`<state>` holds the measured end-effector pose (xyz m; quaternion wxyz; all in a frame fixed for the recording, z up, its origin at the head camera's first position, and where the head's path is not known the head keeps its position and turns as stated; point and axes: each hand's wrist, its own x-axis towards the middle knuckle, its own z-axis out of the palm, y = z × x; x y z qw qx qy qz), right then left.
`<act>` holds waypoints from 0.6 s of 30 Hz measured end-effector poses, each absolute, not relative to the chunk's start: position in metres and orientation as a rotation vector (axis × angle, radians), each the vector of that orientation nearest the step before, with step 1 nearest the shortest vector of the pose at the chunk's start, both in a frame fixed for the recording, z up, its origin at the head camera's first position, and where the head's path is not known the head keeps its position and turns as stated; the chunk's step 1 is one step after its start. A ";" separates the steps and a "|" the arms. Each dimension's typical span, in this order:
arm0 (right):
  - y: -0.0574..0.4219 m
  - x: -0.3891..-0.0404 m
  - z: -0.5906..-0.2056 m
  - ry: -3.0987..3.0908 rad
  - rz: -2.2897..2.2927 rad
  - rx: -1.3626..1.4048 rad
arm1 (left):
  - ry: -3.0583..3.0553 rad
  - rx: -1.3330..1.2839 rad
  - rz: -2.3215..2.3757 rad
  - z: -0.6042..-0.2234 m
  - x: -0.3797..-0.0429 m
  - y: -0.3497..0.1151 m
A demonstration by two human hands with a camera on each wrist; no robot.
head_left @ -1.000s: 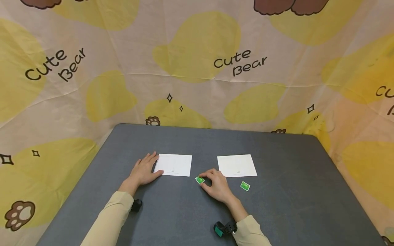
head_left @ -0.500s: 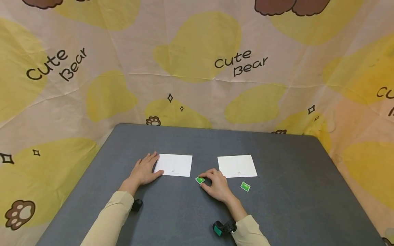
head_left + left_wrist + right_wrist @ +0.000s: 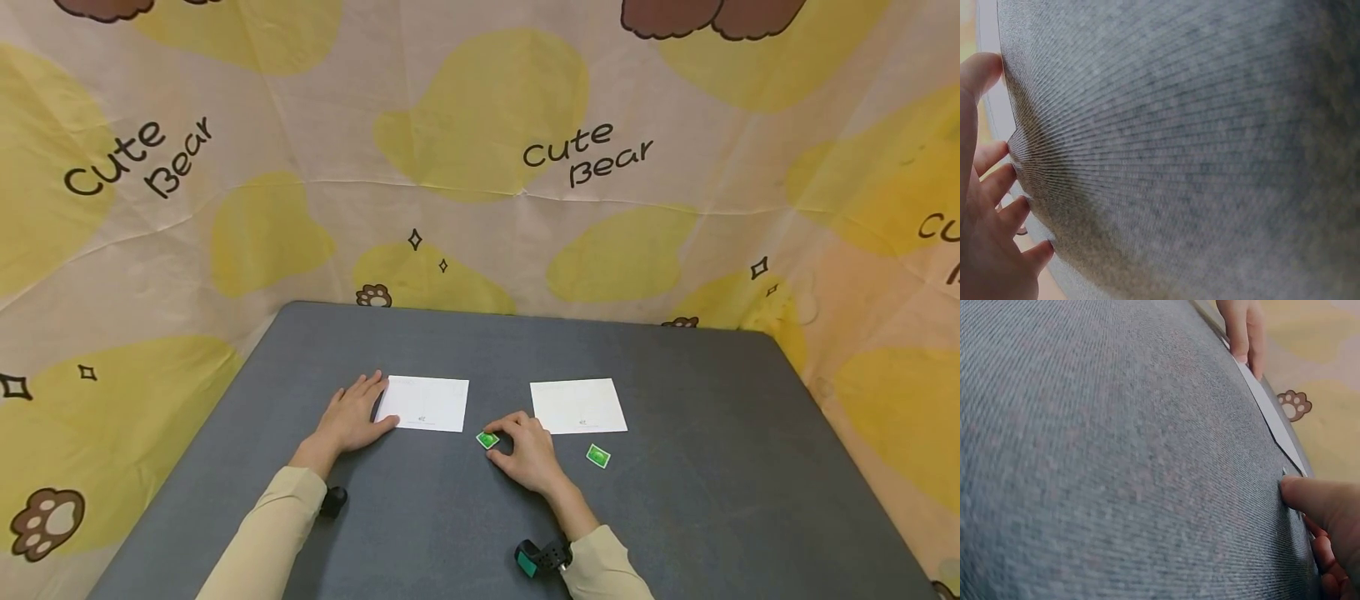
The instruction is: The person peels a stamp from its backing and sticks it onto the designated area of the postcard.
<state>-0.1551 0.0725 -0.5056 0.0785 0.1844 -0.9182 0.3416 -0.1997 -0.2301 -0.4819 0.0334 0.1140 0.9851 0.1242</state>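
Observation:
My left hand (image 3: 351,419) lies with fingers spread at the left edge of a white envelope-like sheet (image 3: 427,402), thumb on its lower left corner. Its fingertips also show along the sheet's edge in the left wrist view. Just right of that sheet, my right hand (image 3: 528,452) pinches a small green stamp (image 3: 487,440) with a white border between thumb and index finger, low over the table. In the right wrist view the thumb (image 3: 1310,497) hides most of the stamp. Another green stamp (image 3: 597,455) lies flat to the right of this hand.
A second white sheet (image 3: 578,405) lies beyond the right hand, which covers its lower left corner. Both sheets bear small print near their lower edge. The dark grey table (image 3: 720,467) ends at a patterned cloth backdrop (image 3: 480,150).
My right wrist has shifted very slightly left. Both hands, the sheets and the stamps otherwise stay in place.

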 end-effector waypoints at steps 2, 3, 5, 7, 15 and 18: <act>0.071 -0.155 -0.505 -2.750 1.016 0.536 | 3.030 0.351 0.382 -0.481 -0.199 -0.230; 0.071 -0.155 -0.505 -2.749 1.009 0.528 | 3.030 0.349 0.384 -0.481 -0.199 -0.230; 0.070 -0.154 -0.506 -2.742 1.002 0.518 | 3.034 0.349 0.385 -0.481 -0.199 -0.230; 0.069 -0.154 -0.506 -2.735 1.004 0.506 | 3.038 0.345 0.387 -0.480 -0.198 -0.230; 0.068 -0.155 -0.509 -2.700 1.080 0.475 | 3.048 0.345 0.388 -0.479 -0.197 -0.229; 0.068 -0.155 -0.509 -2.692 1.100 0.463 | 3.045 0.348 0.388 -0.479 -0.198 -0.229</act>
